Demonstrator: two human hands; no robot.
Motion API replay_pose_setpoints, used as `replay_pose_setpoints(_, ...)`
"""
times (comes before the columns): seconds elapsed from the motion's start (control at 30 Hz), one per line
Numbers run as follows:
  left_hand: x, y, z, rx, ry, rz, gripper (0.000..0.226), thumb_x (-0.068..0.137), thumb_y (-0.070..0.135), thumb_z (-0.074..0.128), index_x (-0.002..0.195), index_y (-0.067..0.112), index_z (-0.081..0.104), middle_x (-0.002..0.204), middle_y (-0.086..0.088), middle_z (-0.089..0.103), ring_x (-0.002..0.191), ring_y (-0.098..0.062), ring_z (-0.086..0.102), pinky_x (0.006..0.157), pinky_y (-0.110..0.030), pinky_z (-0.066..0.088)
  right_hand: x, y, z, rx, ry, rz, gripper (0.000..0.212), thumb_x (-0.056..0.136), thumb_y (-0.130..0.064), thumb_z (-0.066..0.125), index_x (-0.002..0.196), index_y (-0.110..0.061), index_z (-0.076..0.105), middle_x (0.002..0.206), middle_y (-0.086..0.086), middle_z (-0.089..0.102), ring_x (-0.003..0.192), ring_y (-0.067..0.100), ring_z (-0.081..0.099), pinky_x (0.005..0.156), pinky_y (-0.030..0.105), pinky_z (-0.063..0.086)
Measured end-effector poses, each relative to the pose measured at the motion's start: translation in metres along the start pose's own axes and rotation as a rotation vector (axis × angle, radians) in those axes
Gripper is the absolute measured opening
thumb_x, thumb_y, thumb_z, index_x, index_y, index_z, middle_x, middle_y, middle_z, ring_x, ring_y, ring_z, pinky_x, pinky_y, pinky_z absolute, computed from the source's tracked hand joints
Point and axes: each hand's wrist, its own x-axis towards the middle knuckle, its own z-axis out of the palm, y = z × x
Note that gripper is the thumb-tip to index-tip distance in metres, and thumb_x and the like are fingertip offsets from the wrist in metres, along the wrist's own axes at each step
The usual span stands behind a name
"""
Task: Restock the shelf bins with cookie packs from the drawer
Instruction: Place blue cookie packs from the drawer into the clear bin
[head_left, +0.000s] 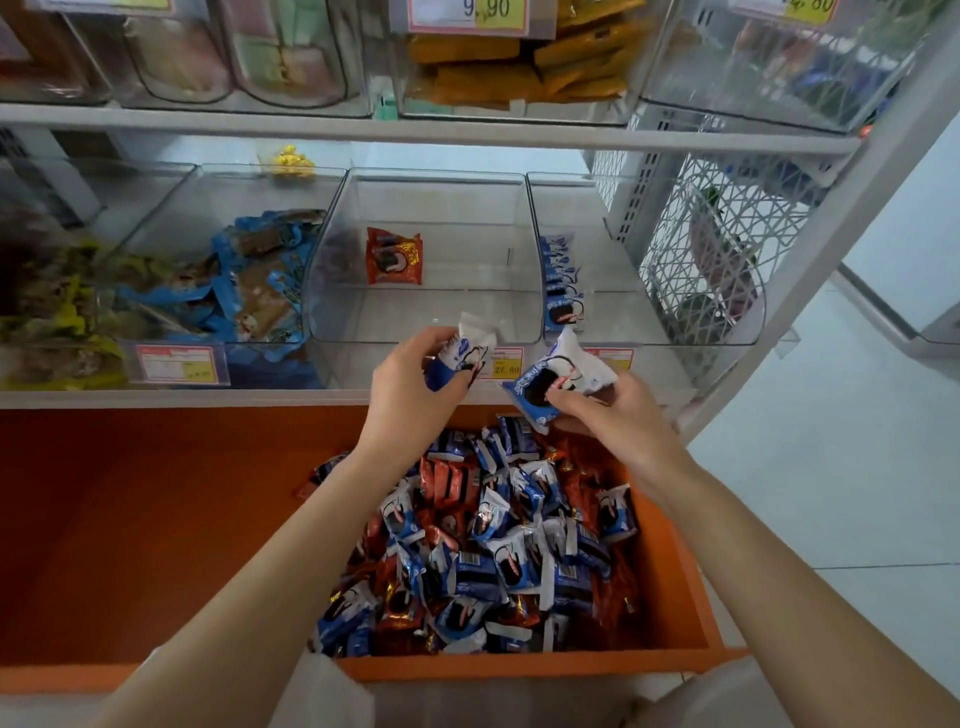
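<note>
An open orange drawer (670, 566) below the shelf holds a heap of blue-and-white and red cookie packs (493, 551). My left hand (410, 389) grips a blue-and-white pack (470, 345) just in front of the middle clear bin (431, 312). That bin holds one red pack (393, 256). My right hand (608, 410) pinches another blue-and-white pack (556, 376) before the right clear bin (649, 317), where a row of blue packs (561, 286) stands along its left wall.
A bin (223, 291) of blue snack bags and one of yellow-green bags (52, 312) stand to the left. Price tags (506, 362) hang on the bin fronts. Upper shelf bins (509, 67) sit above. A white mesh side panel (722, 249) closes the right end; tiled floor lies beyond.
</note>
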Motion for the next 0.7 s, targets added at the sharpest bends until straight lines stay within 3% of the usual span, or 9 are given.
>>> replay_pose_setpoints(0.07, 0.002, -0.002, 0.002, 0.094, -0.019, 0.119, 0.042, 0.089, 0.010, 0.064, 0.129, 0.018, 0.054, 0.107, 0.009, 0.047, 0.099, -0.007, 0.046, 0.081, -0.004, 0.038, 0.002, -0.003, -0.001, 0.031, 0.013, -0.031, 0.030, 0.080, -0.008, 0.073, 0.099, -0.025, 0.058, 0.099, 0.000, 0.067, 0.082, 0.007, 0.070, 0.073, 0.023, 0.057)
replay_pose_setpoints(0.17, 0.004, -0.007, 0.008, 0.257, -0.072, 0.268, 0.041, 0.091, 0.005, 0.058, 0.130, 0.019, 0.053, 0.106, 0.003, 0.045, 0.102, -0.014, 0.040, 0.088, -0.024, 0.036, 0.003, -0.005, -0.003, -0.042, 0.063, -0.095, 0.039, 0.074, -0.011, 0.079, 0.097, -0.031, 0.056, 0.097, -0.004, 0.066, 0.085, 0.009, 0.068, 0.076, 0.026, 0.056)
replay_pose_setpoints(0.27, 0.008, -0.012, 0.013, 0.248, -0.115, 0.231, 0.042, 0.093, 0.009, 0.056, 0.134, 0.016, 0.049, 0.115, -0.003, 0.048, 0.109, -0.017, 0.043, 0.089, -0.020, 0.035, 0.002, -0.008, -0.007, -0.133, 0.093, -0.158, 0.039, 0.075, -0.013, 0.078, 0.094, -0.039, 0.056, 0.095, -0.012, 0.066, 0.086, 0.002, 0.063, 0.076, 0.017, 0.049)
replay_pose_setpoints(0.37, 0.014, -0.017, 0.015, 0.223, -0.138, 0.173, 0.038, 0.093, 0.011, 0.057, 0.130, 0.013, 0.050, 0.121, -0.003, 0.048, 0.112, -0.015, 0.047, 0.090, -0.016, 0.033, 0.005, -0.009, -0.013, -0.161, 0.145, -0.175, 0.030, 0.079, -0.013, 0.075, 0.095, -0.033, 0.059, 0.093, -0.014, 0.065, 0.085, -0.004, 0.061, 0.074, 0.012, 0.046)
replay_pose_setpoints(0.43, 0.016, -0.018, 0.017, 0.236, -0.150, 0.165, 0.034, 0.094, 0.011, 0.056, 0.127, 0.011, 0.051, 0.122, -0.004, 0.047, 0.113, -0.015, 0.046, 0.092, -0.016, 0.032, 0.007, -0.010, -0.017, -0.148, 0.199, -0.169, 0.030, 0.079, -0.012, 0.074, 0.100, -0.025, 0.058, 0.097, -0.008, 0.063, 0.086, 0.003, 0.061, 0.067, 0.011, 0.045)
replay_pose_setpoints(0.53, 0.019, -0.020, 0.021, 0.275, -0.173, 0.167, 0.036, 0.096, 0.010, 0.053, 0.132, 0.010, 0.047, 0.126, -0.006, 0.044, 0.118, -0.017, 0.042, 0.101, -0.022, 0.031, 0.014, -0.011, -0.021, -0.139, 0.286, -0.190, 0.031, 0.080, -0.011, 0.073, 0.096, -0.027, 0.052, 0.093, -0.008, 0.061, 0.078, 0.001, 0.057, 0.055, 0.005, 0.043)
replay_pose_setpoints(0.7, 0.021, -0.023, 0.022, 0.369, -0.216, 0.210, 0.037, 0.097, 0.010, 0.050, 0.134, 0.011, 0.045, 0.127, -0.007, 0.043, 0.119, -0.019, 0.040, 0.104, -0.029, 0.032, 0.034, -0.011, -0.027, -0.185, 0.400, -0.234, 0.033, 0.081, -0.015, 0.074, 0.104, -0.026, 0.052, 0.101, -0.002, 0.064, 0.089, 0.010, 0.062, 0.075, 0.023, 0.051)
